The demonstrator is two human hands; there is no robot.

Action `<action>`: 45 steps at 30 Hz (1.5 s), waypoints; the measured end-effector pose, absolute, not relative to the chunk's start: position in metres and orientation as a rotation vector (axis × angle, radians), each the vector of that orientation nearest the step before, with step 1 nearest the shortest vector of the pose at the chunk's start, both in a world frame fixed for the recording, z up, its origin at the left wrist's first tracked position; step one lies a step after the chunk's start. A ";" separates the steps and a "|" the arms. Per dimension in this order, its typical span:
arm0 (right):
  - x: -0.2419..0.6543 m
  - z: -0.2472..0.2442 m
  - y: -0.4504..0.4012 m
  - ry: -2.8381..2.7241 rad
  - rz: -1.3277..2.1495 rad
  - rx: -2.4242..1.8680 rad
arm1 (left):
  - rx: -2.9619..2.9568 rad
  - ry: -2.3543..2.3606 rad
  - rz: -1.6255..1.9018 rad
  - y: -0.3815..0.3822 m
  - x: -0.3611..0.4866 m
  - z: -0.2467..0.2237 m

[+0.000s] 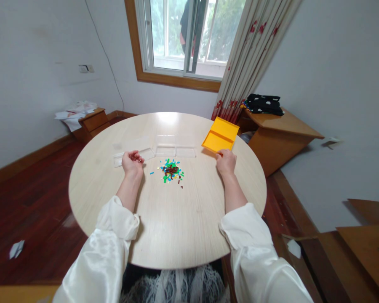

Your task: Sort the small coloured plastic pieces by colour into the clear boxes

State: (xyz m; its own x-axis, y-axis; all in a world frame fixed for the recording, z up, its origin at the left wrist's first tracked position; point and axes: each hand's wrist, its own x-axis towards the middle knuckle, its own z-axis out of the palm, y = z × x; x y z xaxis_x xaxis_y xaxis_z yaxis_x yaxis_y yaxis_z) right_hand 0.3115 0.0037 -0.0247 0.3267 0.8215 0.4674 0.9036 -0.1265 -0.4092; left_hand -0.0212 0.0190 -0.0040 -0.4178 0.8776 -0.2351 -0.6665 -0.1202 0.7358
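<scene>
A heap of small green, blue, brown and pale pieces (171, 170) lies in the middle of the round table. My left hand (133, 163) is left of it, palm partly up with fingers curled; whether anything small is in them I cannot make out. Beside that hand are clear shallow trays, one (146, 154) just behind it and others (166, 150) (186, 152) behind the heap. On the right, my right hand (226, 161) has its fingers closed at the near edge of an open yellow case (221, 134).
The round pale table (177, 227) reaches close to my body. Behind it on the right stands a wooden cabinet (290, 122) with black cloth (263, 104) on top. A small wooden stand (94, 120) with papers (76, 113) is at the back left.
</scene>
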 end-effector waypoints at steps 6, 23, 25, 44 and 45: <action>0.313 -0.023 0.002 -1.566 -0.112 -2.081 | 0.264 0.987 1.806 0.020 -0.020 -0.004; 0.312 -0.015 -0.003 -1.589 0.055 -2.230 | 0.290 0.996 1.781 0.022 -0.021 -0.008; 0.312 -0.013 -0.004 -1.607 0.074 -2.247 | 0.281 1.003 1.787 0.021 -0.021 -0.008; 0.296 0.009 -0.010 -1.621 0.149 -2.491 | 0.485 1.263 1.853 0.016 -0.006 -0.006; 0.296 0.009 -0.010 -1.610 0.152 -2.492 | 0.526 1.291 1.852 0.015 -0.004 -0.006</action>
State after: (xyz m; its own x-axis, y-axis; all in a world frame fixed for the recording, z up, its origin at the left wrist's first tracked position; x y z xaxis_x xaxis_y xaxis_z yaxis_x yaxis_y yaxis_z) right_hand 0.2962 -0.0101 0.0094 0.4116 0.9113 0.0066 0.8940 -0.4023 -0.1973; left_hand -0.0036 0.0153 -0.0057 -0.5931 0.7984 -0.1044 -0.3737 -0.1582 0.9140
